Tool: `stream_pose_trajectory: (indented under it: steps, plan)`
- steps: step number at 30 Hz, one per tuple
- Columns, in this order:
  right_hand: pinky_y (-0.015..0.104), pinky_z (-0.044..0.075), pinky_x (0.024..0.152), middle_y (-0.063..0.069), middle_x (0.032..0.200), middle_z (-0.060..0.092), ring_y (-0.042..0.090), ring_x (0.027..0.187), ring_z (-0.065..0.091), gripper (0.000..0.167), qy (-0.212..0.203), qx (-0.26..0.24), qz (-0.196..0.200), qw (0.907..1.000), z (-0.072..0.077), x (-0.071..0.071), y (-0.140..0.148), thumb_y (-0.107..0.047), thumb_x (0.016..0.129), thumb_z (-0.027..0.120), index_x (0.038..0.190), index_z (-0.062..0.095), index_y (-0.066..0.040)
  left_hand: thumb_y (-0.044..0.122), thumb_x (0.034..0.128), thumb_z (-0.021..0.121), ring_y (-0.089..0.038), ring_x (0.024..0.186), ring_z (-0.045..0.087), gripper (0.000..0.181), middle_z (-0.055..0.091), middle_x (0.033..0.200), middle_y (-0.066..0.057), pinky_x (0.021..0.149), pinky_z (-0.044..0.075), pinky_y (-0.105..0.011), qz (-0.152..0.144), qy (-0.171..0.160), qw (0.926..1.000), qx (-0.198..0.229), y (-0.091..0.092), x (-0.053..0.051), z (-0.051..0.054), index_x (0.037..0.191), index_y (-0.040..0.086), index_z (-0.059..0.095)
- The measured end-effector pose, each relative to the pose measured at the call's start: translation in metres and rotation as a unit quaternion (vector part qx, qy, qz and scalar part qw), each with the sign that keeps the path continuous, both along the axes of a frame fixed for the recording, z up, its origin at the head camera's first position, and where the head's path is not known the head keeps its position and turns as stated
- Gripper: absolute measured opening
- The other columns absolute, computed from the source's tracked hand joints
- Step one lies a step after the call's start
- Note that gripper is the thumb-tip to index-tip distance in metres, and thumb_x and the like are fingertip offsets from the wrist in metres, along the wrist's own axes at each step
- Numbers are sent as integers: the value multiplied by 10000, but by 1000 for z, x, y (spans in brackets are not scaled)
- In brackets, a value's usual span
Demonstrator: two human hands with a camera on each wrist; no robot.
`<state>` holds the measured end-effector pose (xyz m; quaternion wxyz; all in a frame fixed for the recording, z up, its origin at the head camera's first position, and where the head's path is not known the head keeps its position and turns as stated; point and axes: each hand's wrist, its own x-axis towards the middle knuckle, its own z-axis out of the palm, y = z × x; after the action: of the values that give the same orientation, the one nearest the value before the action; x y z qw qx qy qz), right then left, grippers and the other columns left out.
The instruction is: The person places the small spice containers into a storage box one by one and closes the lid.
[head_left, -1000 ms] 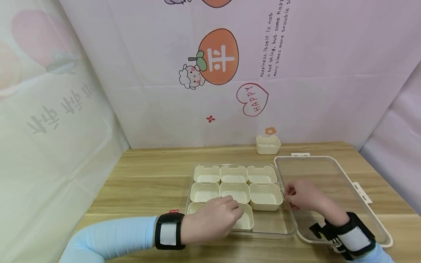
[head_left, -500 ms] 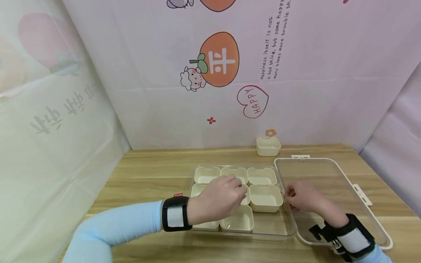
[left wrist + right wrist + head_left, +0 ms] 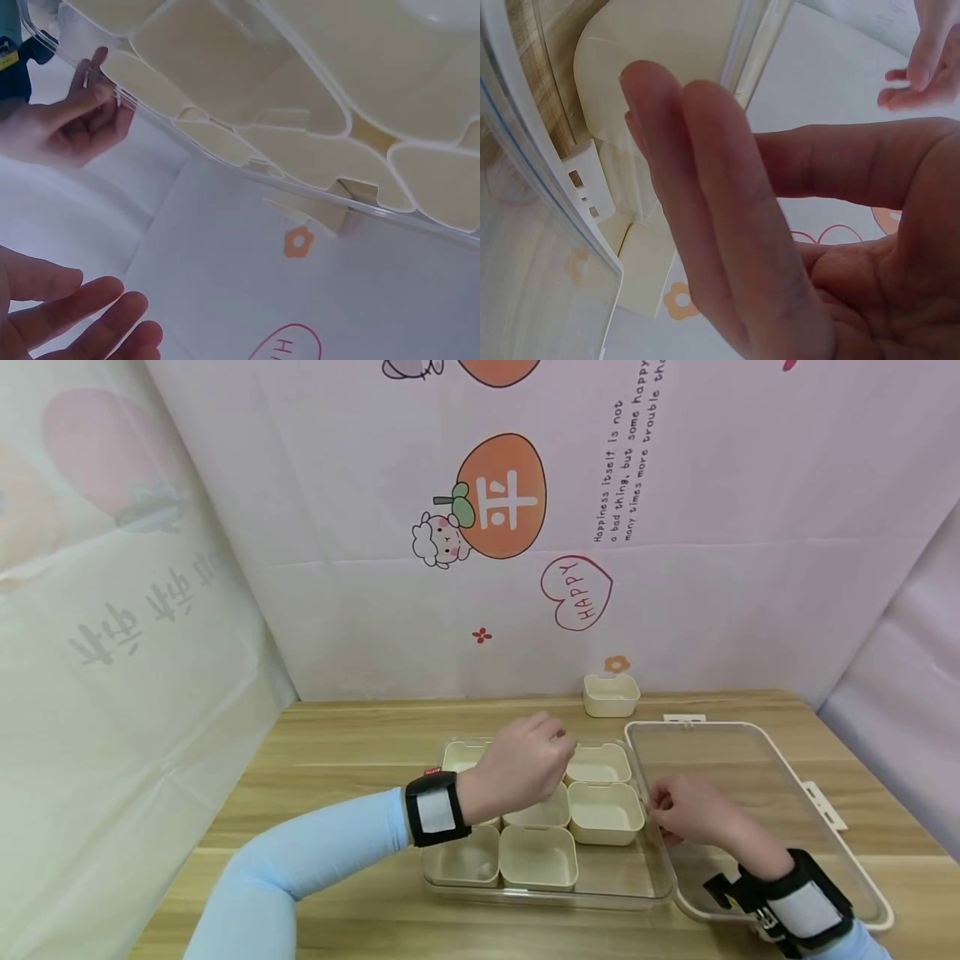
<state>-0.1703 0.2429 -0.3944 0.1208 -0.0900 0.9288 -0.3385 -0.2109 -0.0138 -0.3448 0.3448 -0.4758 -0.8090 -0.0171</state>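
By the bench's [image 3: 352, 743] back edge: lone cup [image 3: 611, 705]
Left hand [image 3: 517, 768], right hand [image 3: 690, 810]: fingers relaxed, empty; left overreaching could topple it.

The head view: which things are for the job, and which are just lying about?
For the job, it seems:
- clear tray, right hand at its side
- cream boxes inside it, left hand above them
- lone cream box at the back, probably, since it looks alike
- clear lid, probably

Just there:
- wooden table
- printed cloth
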Motion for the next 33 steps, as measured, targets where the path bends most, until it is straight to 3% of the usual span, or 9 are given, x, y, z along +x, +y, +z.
stream_pose_trajectory:
  steps: [10,22,33]
  plan:
    - [260,543,519,109,754,656,152,598,634,34,19,-22,-9,10000,-2,1,0,11,816,564,798,579,36,139,892,514,-123,791,593,194,660,872,16,616,487,-224,446,-151,9989,-26,25,-31,4,884,147,707]
    - [265,538,514,95,730,647,155,592,625,50,54,-29,-33,10000,-2,2,-1,5,831,562,786,568,27,122,885,528,-110,746,564,169,617,802,23,566,462,-213,771,-422,9961,58,53,-60,2,894,150,694]
    - [264,534,518,104,745,658,147,588,625,43,75,131,-59,9999,2,2,-2,-2,826,566,790,576,19,78,890,492,-133,830,590,254,621,865,17,679,492,-258,1436,-1053,9839,-177,77,-93,-10,1036,155,685]
